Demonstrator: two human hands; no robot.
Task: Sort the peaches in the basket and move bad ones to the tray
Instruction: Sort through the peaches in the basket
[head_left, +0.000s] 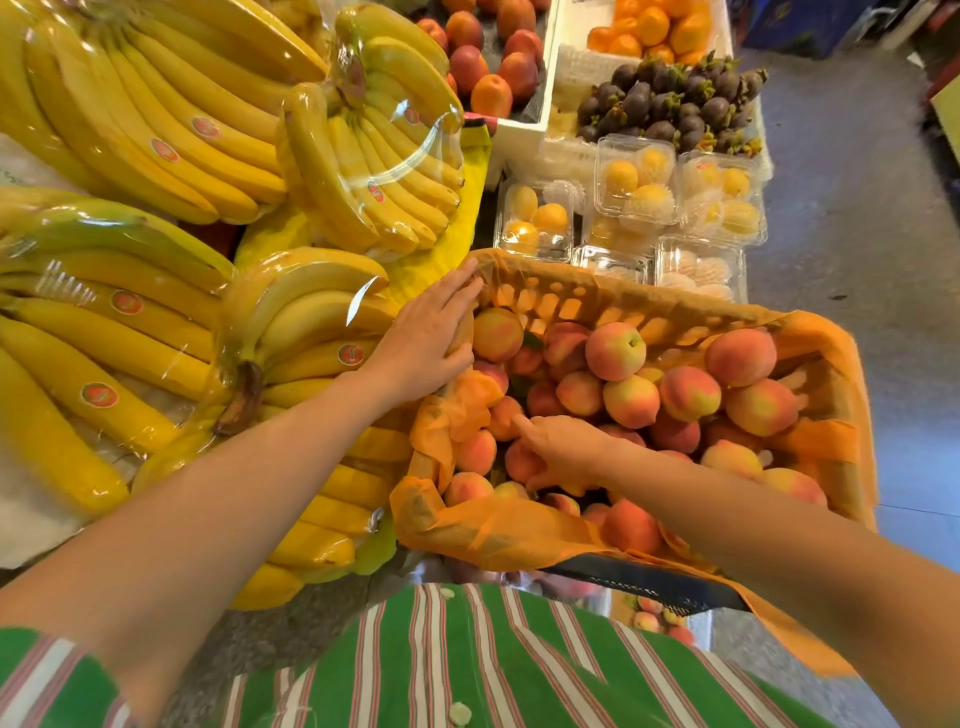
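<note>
A dark basket (649, 579) lined with orange plastic (498, 530) holds several pink-yellow peaches (615, 351). My left hand (428, 332) lies on the basket's far-left rim, fingers stretched along the liner and thumb at the inner side. My right hand (558, 452) is down among the peaches at the near left; its index finger points forward while the other fingers and thumb curl round one peach (519, 462). Below the basket's near edge, a few more peaches (652, 618) lie on a lower surface, mostly hidden.
Wrapped banana bunches (156, 312) crowd the left side, touching the basket. Clear boxes of yellow fruit (634, 182) stand just beyond it. Farther back are mangosteens (670, 98), oranges (660, 26) and nectarines (488, 62). Grey floor (852, 208) lies to the right.
</note>
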